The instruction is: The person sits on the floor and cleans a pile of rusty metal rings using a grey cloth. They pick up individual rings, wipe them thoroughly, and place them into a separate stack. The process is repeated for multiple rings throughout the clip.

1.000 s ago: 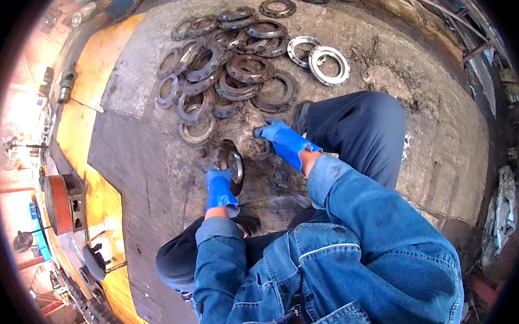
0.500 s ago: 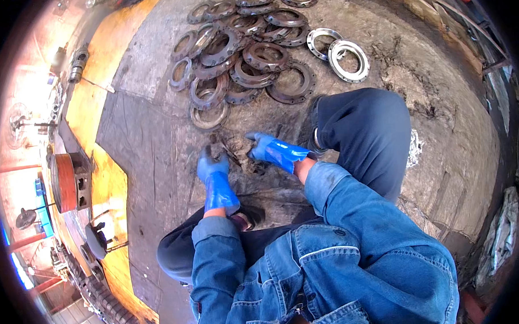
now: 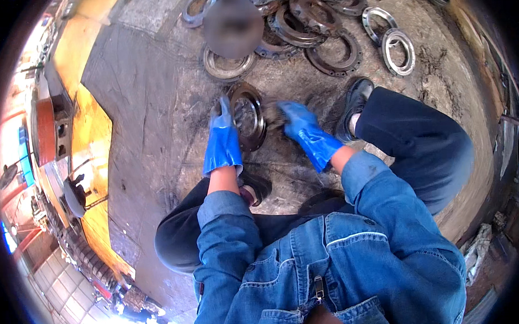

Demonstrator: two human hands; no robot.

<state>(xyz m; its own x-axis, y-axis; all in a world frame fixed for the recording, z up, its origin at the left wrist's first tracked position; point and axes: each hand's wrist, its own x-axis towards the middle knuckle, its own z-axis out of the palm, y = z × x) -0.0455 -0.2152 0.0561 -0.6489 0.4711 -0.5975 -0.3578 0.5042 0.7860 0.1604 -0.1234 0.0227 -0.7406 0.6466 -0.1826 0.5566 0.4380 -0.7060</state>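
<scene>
Concrete floor [image 3: 155,108]: grey, stained, fills most of the view; yellow-painted strip along its left edge. All places below are given relative to the dark round metal disc [image 3: 247,115], which stands on edge on this floor just ahead of the person's knees.

Pile of rusty metal rings [image 3: 318,28]: beyond the disc, on the floor, overlapping one another. Two brighter silver rings [image 3: 397,43] lie to the right of and beyond the disc, apart from the pile. One ring [image 3: 227,65] lies flat just beyond the disc.

Black shoe [image 3: 354,104]: right of the disc, sole on the floor.

Left hand [image 3: 222,139], blue glove: pressed against the disc's left rim, fingers wrapped over the edge, steadying it upright.

Right hand [image 3: 305,132], blue glove: just right of the disc, closed round a small dark object held at the disc's face; what the object is cannot be made out.
</scene>
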